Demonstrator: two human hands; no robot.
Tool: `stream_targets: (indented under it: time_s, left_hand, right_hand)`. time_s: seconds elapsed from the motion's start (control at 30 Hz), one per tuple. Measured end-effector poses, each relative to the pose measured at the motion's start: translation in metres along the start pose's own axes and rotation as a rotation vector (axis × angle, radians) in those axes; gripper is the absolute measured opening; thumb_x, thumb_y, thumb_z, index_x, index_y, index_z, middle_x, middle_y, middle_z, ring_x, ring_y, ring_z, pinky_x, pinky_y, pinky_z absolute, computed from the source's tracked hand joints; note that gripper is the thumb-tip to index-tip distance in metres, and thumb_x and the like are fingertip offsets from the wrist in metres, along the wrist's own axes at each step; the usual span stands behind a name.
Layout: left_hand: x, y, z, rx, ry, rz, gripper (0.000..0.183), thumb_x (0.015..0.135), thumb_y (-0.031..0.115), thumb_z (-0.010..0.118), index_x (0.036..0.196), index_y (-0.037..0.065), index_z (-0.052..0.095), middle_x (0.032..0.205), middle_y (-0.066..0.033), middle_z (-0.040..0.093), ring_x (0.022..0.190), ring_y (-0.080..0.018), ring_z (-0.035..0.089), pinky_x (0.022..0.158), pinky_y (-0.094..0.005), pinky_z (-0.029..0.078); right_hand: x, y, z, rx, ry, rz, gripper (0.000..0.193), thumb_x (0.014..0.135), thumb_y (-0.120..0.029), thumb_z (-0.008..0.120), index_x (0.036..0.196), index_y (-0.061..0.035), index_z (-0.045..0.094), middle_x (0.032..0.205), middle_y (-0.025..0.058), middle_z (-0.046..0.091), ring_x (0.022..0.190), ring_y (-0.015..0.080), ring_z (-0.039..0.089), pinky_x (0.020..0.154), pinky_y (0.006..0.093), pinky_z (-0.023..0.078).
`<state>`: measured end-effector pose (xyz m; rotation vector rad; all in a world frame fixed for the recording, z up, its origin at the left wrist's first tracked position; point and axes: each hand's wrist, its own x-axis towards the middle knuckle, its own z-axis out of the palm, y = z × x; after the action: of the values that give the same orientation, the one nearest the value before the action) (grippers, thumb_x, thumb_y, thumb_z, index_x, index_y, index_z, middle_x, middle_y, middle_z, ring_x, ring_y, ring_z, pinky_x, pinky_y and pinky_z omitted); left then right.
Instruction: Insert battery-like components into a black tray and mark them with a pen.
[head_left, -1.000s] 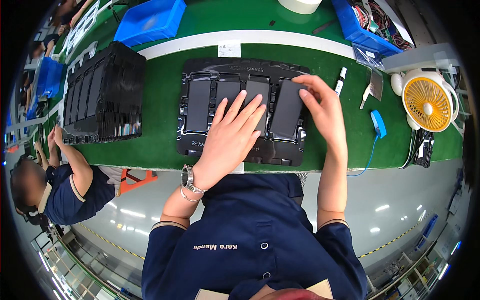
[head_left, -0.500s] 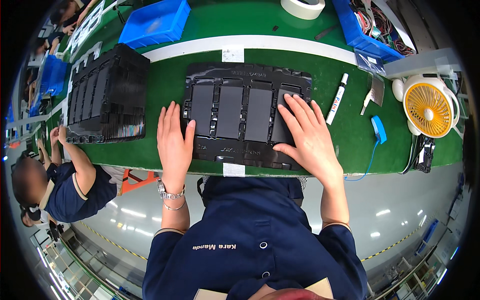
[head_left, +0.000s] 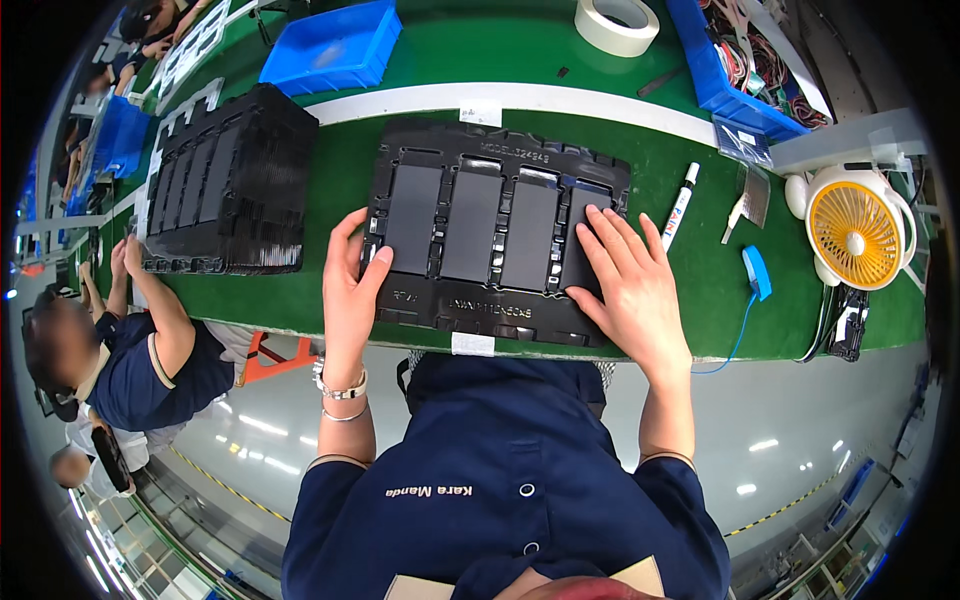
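A black moulded plastic tray [head_left: 470, 310] lies in front of me on the green table. Flat dark rectangular panels [head_left: 470, 222] sit side by side in its several long slots. My left hand [head_left: 352, 285] grips the tray's left edge, thumb on top beside the leftmost panel and fingers bent around the rim. Over the tray's right end rests my right hand [head_left: 632, 285], fingers stretched out. Its fingertips touch the rightmost panel [head_left: 578, 240], which it partly covers.
A tall stack of black trays [head_left: 235, 190] stands left, with a co-worker [head_left: 140, 350] beyond it. Blue bins [head_left: 330, 45], a tape roll [head_left: 617, 25], a marker [head_left: 680, 205], a blue corded strap [head_left: 757, 272] and a yellow-white fan [head_left: 855, 230] surround the workspace.
My left hand has gone from lying flat with straight fingers to curling around the tray's edge. My right hand has slid slightly down and right. The tray has turned a little.
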<state>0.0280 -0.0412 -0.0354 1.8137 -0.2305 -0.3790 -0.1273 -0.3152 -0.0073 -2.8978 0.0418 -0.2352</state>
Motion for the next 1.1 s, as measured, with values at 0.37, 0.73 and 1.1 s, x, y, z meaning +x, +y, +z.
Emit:
stream_targets:
  time_s: [0.37, 0.73, 1.1]
  left_hand:
    - [-0.004, 0.028, -0.002, -0.512, -0.058, -0.073, 0.050, 0.097, 0.001, 0.050, 0.145, 0.000, 0.037, 0.110, -0.0098, 0.067, 0.094, -0.0110, 0.065, 0.085, -0.0252, 0.052]
    - [0.009, 0.076, -0.153, -0.608, 0.224, 0.228, 0.051, 0.098, 0.008, 0.051, 0.145, -0.002, 0.037, 0.134, -0.0144, 0.055, 0.117, -0.0207, 0.060, 0.097, -0.0333, 0.050]
    - [0.080, 0.006, -0.388, -0.367, 0.356, 0.056, 0.043, 0.091, 0.015, 0.067, 0.131, 0.005, 0.056, 0.120, -0.0032, 0.062, 0.103, -0.0123, 0.062, 0.085, -0.0265, 0.053]
  right_hand:
    - [-0.003, -0.011, -0.024, -0.002, 0.233, 0.125, 0.044, 0.078, -0.014, 0.073, 0.118, -0.0018, 0.061, 0.124, 0.0130, 0.060, 0.119, 0.0309, 0.054, 0.109, 0.0500, 0.035]
    - [0.008, -0.029, -0.012, 0.393, 0.615, 0.196, 0.019, 0.085, 0.005, 0.058, 0.102, 0.0025, 0.066, 0.104, 0.0156, 0.067, 0.096, 0.0310, 0.064, 0.086, 0.0378, 0.049]
    - [0.031, -0.056, 0.020, 0.427, 0.450, 0.089, 0.017, 0.083, 0.003, 0.063, 0.099, -0.0001, 0.065, 0.102, 0.0124, 0.067, 0.090, 0.0297, 0.063, 0.080, 0.0387, 0.050]
